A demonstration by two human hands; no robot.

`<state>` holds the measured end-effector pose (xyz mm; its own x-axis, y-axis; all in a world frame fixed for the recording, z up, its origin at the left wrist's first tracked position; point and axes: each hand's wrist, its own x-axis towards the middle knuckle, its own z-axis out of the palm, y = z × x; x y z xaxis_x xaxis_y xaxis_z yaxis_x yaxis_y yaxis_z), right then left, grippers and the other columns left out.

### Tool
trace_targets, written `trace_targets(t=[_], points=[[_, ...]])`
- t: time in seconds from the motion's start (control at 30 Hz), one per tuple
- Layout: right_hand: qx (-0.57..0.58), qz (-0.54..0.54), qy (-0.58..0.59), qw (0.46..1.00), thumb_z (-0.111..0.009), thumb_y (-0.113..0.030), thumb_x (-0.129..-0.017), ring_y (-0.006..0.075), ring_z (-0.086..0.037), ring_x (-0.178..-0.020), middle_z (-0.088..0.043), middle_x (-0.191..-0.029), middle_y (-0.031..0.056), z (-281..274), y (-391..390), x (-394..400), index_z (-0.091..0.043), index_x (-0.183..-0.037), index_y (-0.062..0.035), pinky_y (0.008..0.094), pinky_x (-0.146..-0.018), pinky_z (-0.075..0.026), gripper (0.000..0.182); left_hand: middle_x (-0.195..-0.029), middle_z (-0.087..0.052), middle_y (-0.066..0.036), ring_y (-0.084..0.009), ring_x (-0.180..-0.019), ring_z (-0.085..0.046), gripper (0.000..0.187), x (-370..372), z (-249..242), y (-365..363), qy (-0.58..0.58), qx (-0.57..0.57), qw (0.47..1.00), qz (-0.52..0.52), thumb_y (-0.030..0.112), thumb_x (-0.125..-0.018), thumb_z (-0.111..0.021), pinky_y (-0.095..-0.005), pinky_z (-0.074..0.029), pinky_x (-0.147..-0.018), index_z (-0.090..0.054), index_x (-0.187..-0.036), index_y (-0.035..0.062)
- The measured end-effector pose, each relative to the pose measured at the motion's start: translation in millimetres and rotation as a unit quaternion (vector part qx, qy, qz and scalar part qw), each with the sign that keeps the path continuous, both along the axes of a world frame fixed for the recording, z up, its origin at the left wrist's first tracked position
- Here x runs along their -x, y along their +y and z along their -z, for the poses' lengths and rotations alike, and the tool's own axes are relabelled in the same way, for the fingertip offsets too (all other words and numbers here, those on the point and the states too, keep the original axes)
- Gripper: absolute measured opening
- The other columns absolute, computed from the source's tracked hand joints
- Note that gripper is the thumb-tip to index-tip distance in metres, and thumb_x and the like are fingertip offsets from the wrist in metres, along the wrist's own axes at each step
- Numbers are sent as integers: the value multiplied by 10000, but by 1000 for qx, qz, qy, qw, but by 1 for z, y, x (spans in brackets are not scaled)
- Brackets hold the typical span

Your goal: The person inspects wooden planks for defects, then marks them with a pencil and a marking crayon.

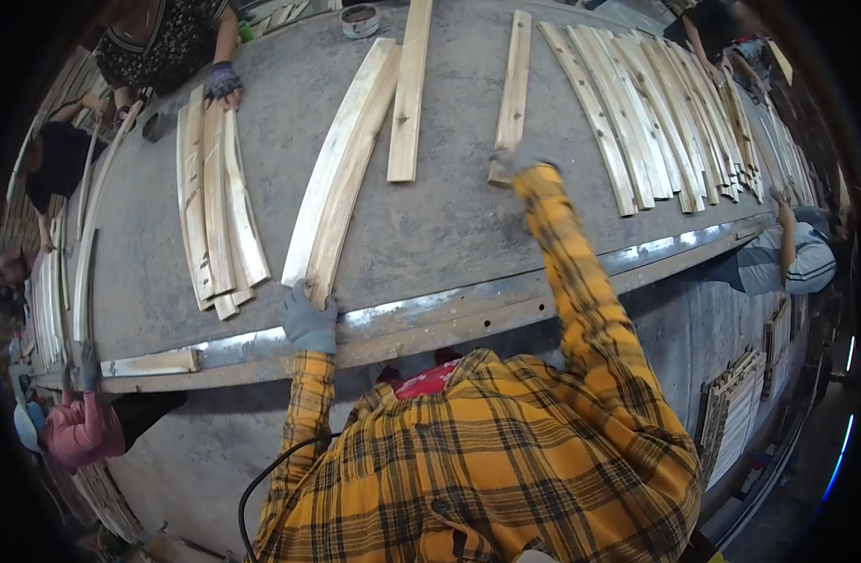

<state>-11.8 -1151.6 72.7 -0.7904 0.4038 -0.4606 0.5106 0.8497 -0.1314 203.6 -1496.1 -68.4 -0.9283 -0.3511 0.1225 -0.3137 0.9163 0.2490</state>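
My left hand (308, 320), in a grey glove, is closed around the near ends of two pale wooden slats (341, 159) lying side by side, at the table's front edge. My right hand (529, 159) reaches out over the table and is smeared by motion. It is at the near end of a single narrow wooden slat (515, 80), and its fingers cannot be made out. Between my hands, farther back, another wooden slat (409, 103) lies alone on the grey table (440, 235).
A long row of slats (651, 117) lies on the right, and a smaller bunch (214, 206) on the left. Across the table, a co-worker's gloved hand (224, 84) touches that bunch. Other people work at both ends. A metal strip (402, 308) runs along the front edge. A round tin (360, 21) stands at the back.
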Motion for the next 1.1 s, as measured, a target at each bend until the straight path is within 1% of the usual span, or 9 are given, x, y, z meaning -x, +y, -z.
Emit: trace_targets(t=[0.27, 0.33, 0.57, 0.63, 0.73, 0.83, 0.87, 0.93, 1.1], points=[[44, -28, 143, 988, -643, -288, -770, 207, -652, -680, -640, -998, 141, -15, 90, 20, -459, -1241, -40, 339, -566, -557, 563, -1077, -529, -146, -331, -979, -509, 717, -5, -3, 3, -6, -74, 997, -8, 282, -616, -734, -414, -426, -854, -430, -1229, 67], [-87, -47, 64, 993, -640, -281, -769, 208, -660, -707, -639, -1019, 122, -57, 120, -4, -385, -1320, -100, 335, -584, -571, 633, -1092, -522, -151, -339, -989, -508, 731, -5, -7, 8, -7, -100, 995, -1, 270, -611, -741, -418, -430, -855, -423, -1235, 61], [-150, -77, 142, 975, -636, -357, -742, 273, -603, -997, -614, -1071, 150, 27, 231, -81, -372, -1353, -228, 372, -834, -502, 678, -1126, -507, -167, -331, -1052, -505, 801, -20, -38, 36, -137, -206, 969, -22, 275, -563, -781, -408, -438, -890, -430, -1244, 40], [-173, -63, 98, 978, -642, -362, -740, 284, -594, -1012, -603, -1090, 151, -9, 195, -78, -373, -1351, -234, 379, -850, -495, 680, -1117, -524, -171, -322, -1051, -515, 815, -16, -40, 38, -148, -218, 964, -25, 284, -545, -798, -404, -441, -887, -441, -1237, 39], [-147, -31, 41, 988, -671, -422, -737, 291, -576, -1047, -580, -1130, 145, -22, 178, -63, -378, -1348, -220, 383, -883, -477, 707, -1082, -566, -166, -274, -990, -574, 823, -16, -25, 33, -167, -350, 922, 5, 269, -532, -837, -370, -481, -832, -450, -1213, 16], [-273, 8, 120, 954, -684, -486, -720, 290, -585, -1030, -594, -1102, 160, -38, 161, -66, -390, -1341, -198, 379, -880, -479, 746, -942, -615, -127, -198, -718, -630, 685, -15, -16, 36, -159, -680, 716, -16, 39, -605, -800, -278, -522, -595, -449, -1189, -18], [-199, -18, 130, 971, -703, -491, -700, 304, -584, -1026, -597, -1093, 169, -38, 158, -70, -373, -1351, -194, 388, -869, -483, 788, -942, -615, -127, -198, -718, -630, 685, -20, -20, 40, -161, -680, 715, -15, 39, -605, -800, -278, -522, -595, -449, -1189, -18], [-85, -87, 130, 984, -740, -471, -668, 336, -583, -1012, -601, -1075, 190, -42, 131, -85, -340, -1366, -190, 404, -851, -486, 853, -894, -619, -132, -204, -698, -630, 604, -22, -50, 44, -141, -797, 587, -21, -54, -636, -736, -280, -524, -560, -455, -1169, -20], [-62, -196, 131, 970, -762, -426, -645, 349, -592, -969, -610, -1053, 183, 8, 83, -106, -335, -1355, -162, 405, -811, -481, 870, -867, -609, -148, -207, -677, -631, 618, -37, -52, 29, -154, -809, 566, -36, -121, -646, -683, -292, -538, -538, -413, -1192, -11]])
